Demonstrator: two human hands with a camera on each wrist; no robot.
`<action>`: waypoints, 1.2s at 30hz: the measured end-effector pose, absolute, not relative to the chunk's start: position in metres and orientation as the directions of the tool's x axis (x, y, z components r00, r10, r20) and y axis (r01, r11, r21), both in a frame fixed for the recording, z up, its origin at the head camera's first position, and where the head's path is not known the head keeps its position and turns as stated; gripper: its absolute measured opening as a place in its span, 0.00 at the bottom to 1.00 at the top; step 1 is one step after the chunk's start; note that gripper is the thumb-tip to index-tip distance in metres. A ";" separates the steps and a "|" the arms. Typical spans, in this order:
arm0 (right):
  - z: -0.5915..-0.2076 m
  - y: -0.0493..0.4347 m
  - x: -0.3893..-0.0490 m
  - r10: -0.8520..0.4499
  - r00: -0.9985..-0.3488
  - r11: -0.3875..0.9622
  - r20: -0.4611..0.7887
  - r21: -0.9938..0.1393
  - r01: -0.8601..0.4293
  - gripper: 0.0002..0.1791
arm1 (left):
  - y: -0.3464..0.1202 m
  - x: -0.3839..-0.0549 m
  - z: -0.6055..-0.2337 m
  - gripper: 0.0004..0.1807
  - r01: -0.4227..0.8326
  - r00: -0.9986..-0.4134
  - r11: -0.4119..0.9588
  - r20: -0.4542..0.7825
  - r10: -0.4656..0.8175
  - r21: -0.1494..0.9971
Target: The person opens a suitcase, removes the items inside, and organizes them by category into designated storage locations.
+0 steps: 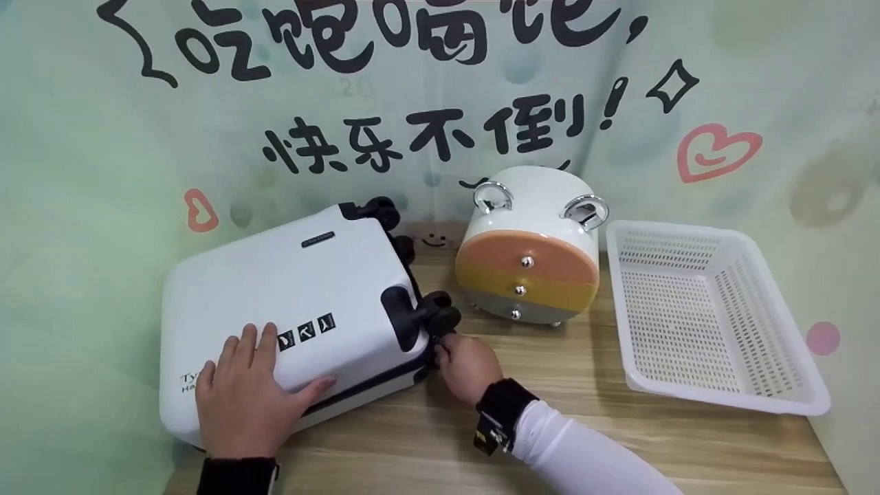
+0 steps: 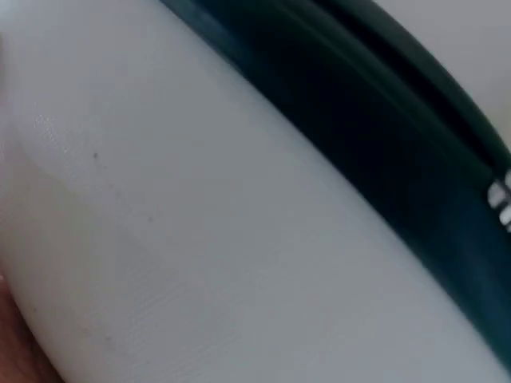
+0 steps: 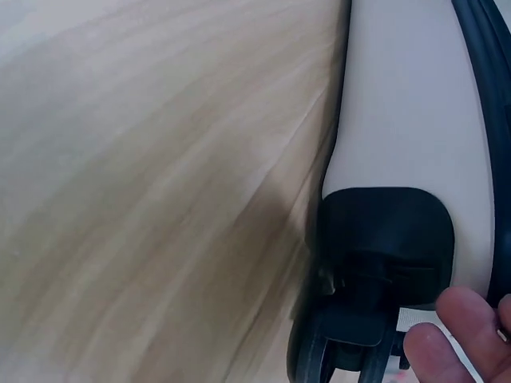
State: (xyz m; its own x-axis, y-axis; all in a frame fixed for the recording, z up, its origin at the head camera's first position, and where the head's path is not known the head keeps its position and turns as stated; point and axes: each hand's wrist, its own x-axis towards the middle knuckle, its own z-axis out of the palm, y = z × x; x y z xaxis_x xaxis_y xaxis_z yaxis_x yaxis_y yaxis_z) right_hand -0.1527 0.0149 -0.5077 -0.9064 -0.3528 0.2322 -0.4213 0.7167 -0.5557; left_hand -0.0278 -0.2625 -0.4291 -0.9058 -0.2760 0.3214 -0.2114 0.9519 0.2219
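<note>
A white suitcase with black wheels and black corner guards lies flat on the wooden table. My left hand rests on its top face near the front edge, fingers straight and thumb spread out. At the wheel end, my right hand has its fingers curled at the dark zipper seam beside the near wheels, pinching the zipper pull, which they mostly hide. Two fingertips show near the dark zipper band in the right wrist view. In the left wrist view the suitcase's side and its dark band fill the picture.
Behind my right hand stands a small round-fronted drawer box, striped orange, yellow and grey, with silver knobs and two ring-shaped ears. A white perforated plastic basket sits at the right. A printed cloth hangs behind the wooden table.
</note>
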 end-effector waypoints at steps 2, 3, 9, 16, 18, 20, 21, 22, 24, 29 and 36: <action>-0.507 0.015 -0.156 -0.353 -0.908 0.725 0.228 -0.546 -0.419 0.12 | -0.257 -0.028 -0.430 0.68 -0.233 -0.901 0.946 0.317 -0.298 0.228; -0.506 0.015 -0.157 -0.353 -0.909 0.729 0.222 -0.543 -0.416 0.12 | -0.255 -0.029 -0.431 0.68 -0.244 -0.899 0.942 0.311 -0.309 0.229; -0.503 0.016 -0.154 -0.369 -0.903 0.737 0.222 -0.522 -0.430 0.12 | -0.245 -0.031 -0.431 0.69 -0.292 -0.895 0.929 0.278 -0.350 0.228; -0.506 0.009 -0.139 -0.411 -0.880 0.702 0.240 -0.532 -0.473 0.12 | -0.235 -0.033 -0.429 0.66 -0.315 -0.882 0.920 0.288 -0.374 0.232; -0.506 0.006 -0.136 -0.424 -0.874 0.692 0.238 -0.538 -0.482 0.12 | -0.231 -0.033 -0.429 0.66 -0.327 -0.879 0.915 0.278 -0.386 0.237; -0.507 0.004 -0.136 -0.424 -0.877 0.690 0.227 -0.546 -0.475 0.12 | -0.226 -0.032 -0.428 0.67 -0.341 -0.879 0.909 0.262 -0.398 0.239; -0.507 0.003 -0.136 -0.420 -0.880 0.694 0.221 -0.547 -0.468 0.12 | -0.224 -0.032 -0.428 0.67 -0.346 -0.878 0.907 0.257 -0.404 0.241; -0.506 0.002 -0.137 -0.413 -0.885 0.698 0.215 -0.549 -0.460 0.13 | -0.222 -0.031 -0.428 0.67 -0.352 -0.878 0.905 0.250 -0.408 0.241; -0.506 0.002 -0.139 -0.406 -0.890 0.702 0.207 -0.553 -0.449 0.13 | -0.220 -0.030 -0.427 0.68 -0.356 -0.879 0.903 0.241 -0.411 0.242; -0.504 0.002 -0.143 -0.401 -0.900 0.706 0.172 -0.568 -0.423 0.13 | -0.219 -0.028 -0.424 0.66 -0.348 -0.893 0.910 0.216 -0.395 0.223; -0.506 0.002 -0.152 -0.380 -0.905 0.714 0.193 -0.560 -0.420 0.14 | -0.213 -0.027 -0.421 0.61 -0.320 -0.904 0.927 0.231 -0.361 0.194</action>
